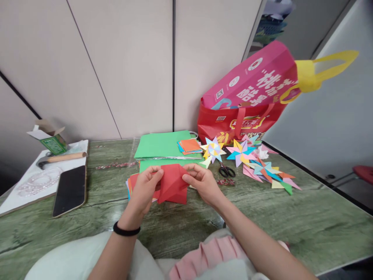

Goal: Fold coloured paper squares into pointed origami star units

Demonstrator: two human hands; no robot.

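Observation:
A partly folded sheet of red paper (pixel 171 178) is held up in front of me above the table. My left hand (pixel 148 184) pinches its left edge between thumb and fingers. At the right corner my right hand (pixel 201 181) grips the same sheet, thumb in front. Another red piece (pixel 178 196) shows just below the folded sheet; whether it is a separate sheet cannot be made out. Partly covered by my left hand, colored paper sheets (pixel 133 182) lie on the table. Behind the hands is a stack of green paper (pixel 163 144) with small orange squares (pixel 190 145) on top.
Folded paper stars (pixel 214 149) and loose folded pieces (pixel 271 173) lie to the right, near black scissors (pixel 226 170). Red and pink bags (pixel 241 116) stand behind them. On the left are a phone (pixel 70 190), a hammer (pixel 65 157) and a green box (pixel 54 144).

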